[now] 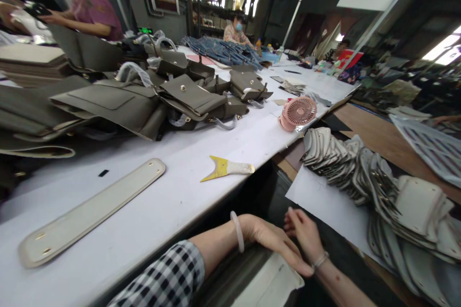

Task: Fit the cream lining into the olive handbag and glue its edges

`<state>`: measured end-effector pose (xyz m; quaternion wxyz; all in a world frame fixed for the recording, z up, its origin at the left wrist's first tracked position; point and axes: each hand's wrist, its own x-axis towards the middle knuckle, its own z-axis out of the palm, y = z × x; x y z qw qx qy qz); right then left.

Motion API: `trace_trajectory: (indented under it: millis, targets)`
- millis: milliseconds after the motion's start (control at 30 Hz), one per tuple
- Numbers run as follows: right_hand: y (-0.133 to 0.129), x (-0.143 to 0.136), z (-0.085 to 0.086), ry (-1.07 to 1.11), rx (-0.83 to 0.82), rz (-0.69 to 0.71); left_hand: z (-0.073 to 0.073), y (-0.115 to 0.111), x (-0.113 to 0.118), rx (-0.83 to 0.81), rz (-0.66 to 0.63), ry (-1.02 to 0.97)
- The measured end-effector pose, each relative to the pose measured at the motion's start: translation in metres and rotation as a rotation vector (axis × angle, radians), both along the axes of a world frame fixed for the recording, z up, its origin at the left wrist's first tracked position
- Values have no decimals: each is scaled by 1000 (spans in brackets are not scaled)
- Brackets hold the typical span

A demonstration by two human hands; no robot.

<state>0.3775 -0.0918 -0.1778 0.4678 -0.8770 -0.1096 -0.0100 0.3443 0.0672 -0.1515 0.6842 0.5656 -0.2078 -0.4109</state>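
My left hand, with a white bangle at the wrist, lies over the upper edge of a dark grey leather piece with a pale panel, at the bottom of the view. Its fingers stretch along the far end of the piece, and the thumb is hidden. Close beside it on the right is my right hand, a bracelet on its wrist. Those fingers are curled in, and whatever they may hold is not visible. On the table lie a long pale strap piece with metal studs and a yellow-and-white forked tool.
Grey leather bags with wrapped handles are heaped along the white table. A pink fan stands near the table's edge. Stacked pale leather pieces lie on the right. A person works at the far left; others sit farther back.
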Motion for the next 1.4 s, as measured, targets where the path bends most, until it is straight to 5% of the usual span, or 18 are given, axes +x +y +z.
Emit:
trace_trajectory:
  millis: [133, 300, 400, 500, 633, 733, 833, 1033, 1400]
  targets:
    - [53, 56, 39, -249, -199, 321, -6, 0, 11, 141, -378, -105]
    - [164, 66, 47, -334, -511, 780, -14, -3, 11, 140, -361, -113]
    - [186, 63, 40, -293, -623, 880, -14, -4, 7, 146, -322, -108]
    - [152, 67, 54, -194, -666, 880, -12, -4, 6, 160, -309, -101]
    - [44, 69, 97, 78, -638, 819, -9, -5, 4, 191, -274, -84]
    - [-38, 47, 117, 373, -606, 839, -9, -7, 2, 221, -252, -54]
    - [-87, 9, 114, 828, -503, 758, -8, -9, -1, 241, -238, -19]
    - [-91, -41, 87, 941, -490, 692, 1, -7, -2, 336, -178, -50]
    - [-75, -43, 77, 1041, -458, 628, 12, -6, -2, 438, -162, -173]
